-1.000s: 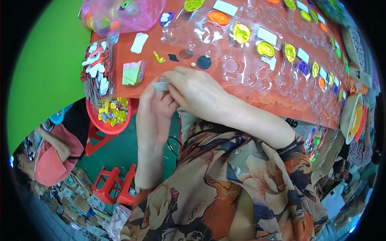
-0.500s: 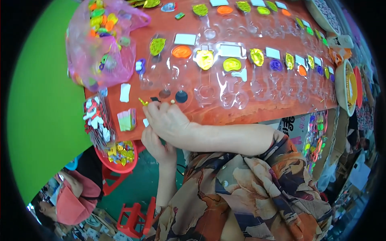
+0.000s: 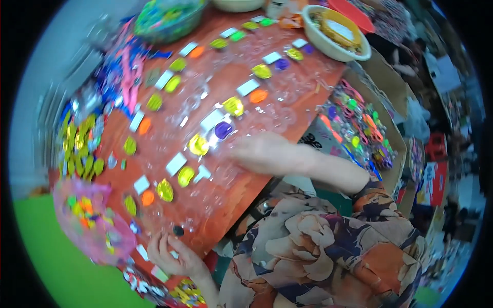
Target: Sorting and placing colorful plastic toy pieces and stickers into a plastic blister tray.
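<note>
My right hand (image 3: 264,154) is blurred by motion over a clear plastic blister tray near the table's front edge; its fingers are smeared, and I cannot tell what it holds. In the tray beside it lie a shiny yellow leaf-shaped piece (image 3: 198,145), a purple round piece (image 3: 223,130) and a white card (image 3: 212,120). My left hand (image 3: 177,256) rests at the near left edge of the table with its fingers loosely apart. Close to its fingertips is a small black disc (image 3: 178,231). A pale T-shaped piece (image 3: 202,174) lies on the neighbouring tray.
Rows of filled blister trays cover the red-brown table (image 3: 221,226). A pink plastic bag (image 3: 92,220) of coloured pieces stands at the left, near a heap of yellow pieces (image 3: 79,146). A white basin (image 3: 336,38) sits at the far right; a carton (image 3: 359,133) of colourful packs stands below.
The view has swung to the right. My hands, close together at the table's left end before, are apart now: the right has moved right over the trays; the left stays behind.
</note>
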Demonstrator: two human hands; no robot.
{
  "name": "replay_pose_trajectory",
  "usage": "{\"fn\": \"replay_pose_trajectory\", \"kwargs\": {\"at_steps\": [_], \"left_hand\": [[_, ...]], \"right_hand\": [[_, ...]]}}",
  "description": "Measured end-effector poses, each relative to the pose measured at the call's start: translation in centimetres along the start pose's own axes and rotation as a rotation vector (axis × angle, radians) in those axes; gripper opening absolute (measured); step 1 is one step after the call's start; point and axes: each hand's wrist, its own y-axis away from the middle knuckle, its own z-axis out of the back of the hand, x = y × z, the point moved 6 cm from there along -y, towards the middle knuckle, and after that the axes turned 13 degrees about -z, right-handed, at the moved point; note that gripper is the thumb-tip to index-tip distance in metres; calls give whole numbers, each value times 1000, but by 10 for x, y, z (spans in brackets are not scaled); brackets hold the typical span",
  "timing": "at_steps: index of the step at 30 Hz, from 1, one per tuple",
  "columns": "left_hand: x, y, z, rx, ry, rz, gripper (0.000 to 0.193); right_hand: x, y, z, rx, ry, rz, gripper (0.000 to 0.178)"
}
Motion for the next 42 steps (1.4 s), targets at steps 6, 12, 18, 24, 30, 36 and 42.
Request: {"fn": "replay_pose_trajectory", "kwargs": {"at_steps": [6,12,18,24,30,36,42], "left_hand": [[-149,-132,-139,257,666,-417,16],[-317,-228,-298,419,1101,-400,20],[-443,-284,-449,563,1115,-177,44],[-488,-290,-538,724,872,23,49],[-511,-266,-559,931,1425,608,40],[-498,-291,-525,1124,1776,508,20],[-403,-344,-449,1003,1665,454,31]], "right_hand": [[-157,98,100,-524,-47,-433,22],[-256,164,171,-853,-171,-722,18],[-361,174,249,-1065,53,-776,21],[-436,122,274,-760,429,-832,25],[-459,116,280,-599,292,-544,19],[-420,73,316,-411,534,-776,20],[-320,27,327,-539,333,-357,21]]}}
